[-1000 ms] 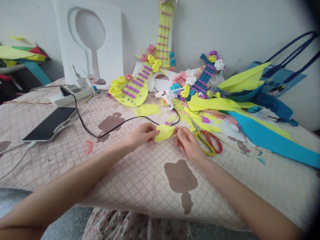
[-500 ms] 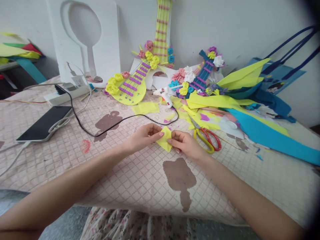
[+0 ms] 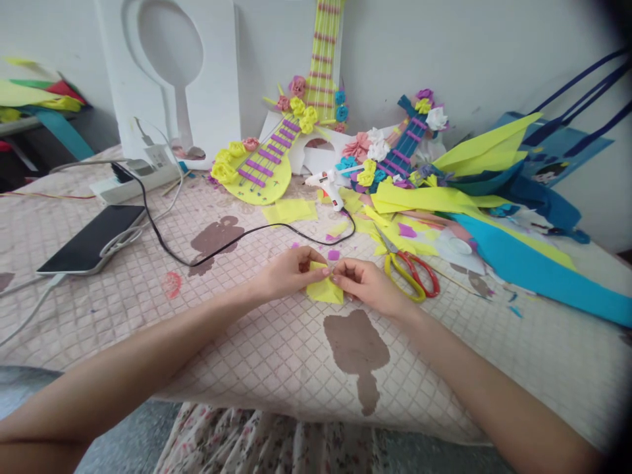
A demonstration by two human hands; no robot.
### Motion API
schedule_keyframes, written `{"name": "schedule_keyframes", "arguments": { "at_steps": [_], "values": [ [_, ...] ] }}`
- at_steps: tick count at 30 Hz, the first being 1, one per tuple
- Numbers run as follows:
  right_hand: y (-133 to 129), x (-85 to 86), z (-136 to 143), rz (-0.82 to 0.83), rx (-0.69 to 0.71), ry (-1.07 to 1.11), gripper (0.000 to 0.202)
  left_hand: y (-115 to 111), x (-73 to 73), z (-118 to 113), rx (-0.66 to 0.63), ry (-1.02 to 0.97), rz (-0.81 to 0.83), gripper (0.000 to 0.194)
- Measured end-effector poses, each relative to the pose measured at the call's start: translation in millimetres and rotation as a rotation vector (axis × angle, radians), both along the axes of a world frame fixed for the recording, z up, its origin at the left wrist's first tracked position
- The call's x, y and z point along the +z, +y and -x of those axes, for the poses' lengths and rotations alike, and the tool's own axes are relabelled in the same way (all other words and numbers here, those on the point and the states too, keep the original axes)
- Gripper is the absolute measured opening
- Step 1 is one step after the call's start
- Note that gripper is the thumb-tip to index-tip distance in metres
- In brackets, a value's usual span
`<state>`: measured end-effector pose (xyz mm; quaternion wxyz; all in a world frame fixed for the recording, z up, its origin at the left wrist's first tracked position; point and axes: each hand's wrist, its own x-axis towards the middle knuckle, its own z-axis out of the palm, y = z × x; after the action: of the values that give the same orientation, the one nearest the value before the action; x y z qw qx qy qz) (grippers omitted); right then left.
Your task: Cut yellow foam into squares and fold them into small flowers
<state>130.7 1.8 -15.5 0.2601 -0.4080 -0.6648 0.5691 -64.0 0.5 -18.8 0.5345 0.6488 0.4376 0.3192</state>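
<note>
Both my hands pinch a small piece of yellow crepe paper (image 3: 326, 291) just above the quilted tablecloth. My left hand (image 3: 289, 273) grips its upper left, thumb on the near face and fingers curled behind. At the upper right edge, my right hand (image 3: 365, 280) has thumb and forefinger closed on it, the fingertips of both hands nearly touching. To the right lie scissors (image 3: 407, 270) with yellow and red handles. Beyond the hands, a white glue gun (image 3: 326, 185) rests among yellow paper scraps (image 3: 291, 211).
Flower-trimmed paper guitars, one yellow (image 3: 266, 168) and one blue (image 3: 402, 151), lean at the back. The black cord (image 3: 237, 238) crosses the cloth. A tablet (image 3: 93, 238) and power strip (image 3: 133, 181) are at left. Blue crepe paper (image 3: 533, 266) spreads at right.
The yellow paper has tilted and its top edge has folded down between my fingers. My hands have drawn closer together. Purple scraps behind them now show.
</note>
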Motion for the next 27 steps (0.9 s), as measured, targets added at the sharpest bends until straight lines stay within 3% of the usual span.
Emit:
{"name": "schedule_keyframes", "arguments": {
  "at_steps": [3, 6, 12, 16, 19, 22, 25, 27],
  "values": [
    [0, 0.5, 1, 0.001, 0.009, 0.005, 0.025, -1, -2.3, -3, 0.061, 0.077, -0.097, 0.024],
    [0, 1.3, -1, 0.052, -0.009, 0.012, 0.023, 0, -4.0, -3, 0.1, 0.045, -0.045, 0.023],
    [4, 5.3, -5, 0.018, -0.028, -0.046, 0.02, 2, 6.3, 4, 0.025, 0.006, 0.052, 0.023],
    [6, 3.5, -7, -0.051, -0.046, -0.079, 0.022, 3, 12.8, 9, 0.006, -0.017, 0.111, 0.011],
    [5, 1.2, -8, -0.239, -0.152, -0.086, 0.022, 5, 13.3, 10, 0.063, -0.02, 0.171, 0.007],
    [1, 0.5, -9, -0.604, -0.234, -0.152, 0.021, 6, 12.8, 10, 0.153, -0.07, 0.233, 0.008],
    [-2, -0.5, -8, -0.959, -0.141, -0.316, 0.027, 7, 13.3, 10, 0.199, -0.138, 0.308, 0.007],
    [-4, -2.1, -5, -1.087, -0.064, -0.435, 0.021, 8, 13.4, 9, 0.207, -0.159, 0.344, 0.007]
  ]
}}
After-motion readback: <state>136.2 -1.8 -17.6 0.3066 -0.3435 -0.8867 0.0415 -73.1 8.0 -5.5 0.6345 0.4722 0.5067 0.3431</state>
